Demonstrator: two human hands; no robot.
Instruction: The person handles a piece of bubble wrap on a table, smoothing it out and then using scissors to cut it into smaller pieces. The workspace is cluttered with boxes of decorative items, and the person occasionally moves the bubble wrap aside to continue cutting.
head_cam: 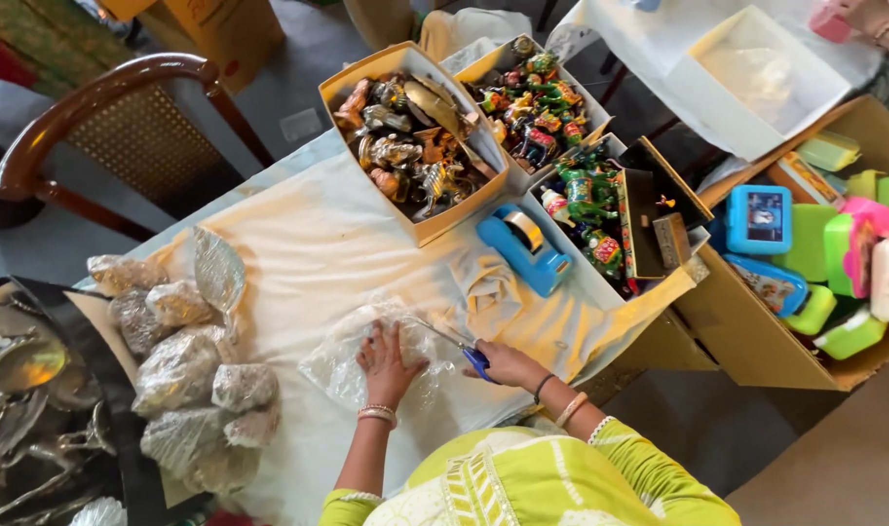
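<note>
a cream cloth (308,244) covers the tabletop beside a wooden chair (103,117); left hand (388,362) lies open on a plastic sheet (352,356), right hand (508,365) grips blue-handled scissors (459,346).

Handicraft packing workshop: boxed figurines (420,146)

Two hands (391,360) work at the worktop's near edge, with one pair of scissors (459,346) and one tape dispenser (524,248). Two open boxes (420,229) of figurines stand at the far edge. One chair (103,107).
</note>
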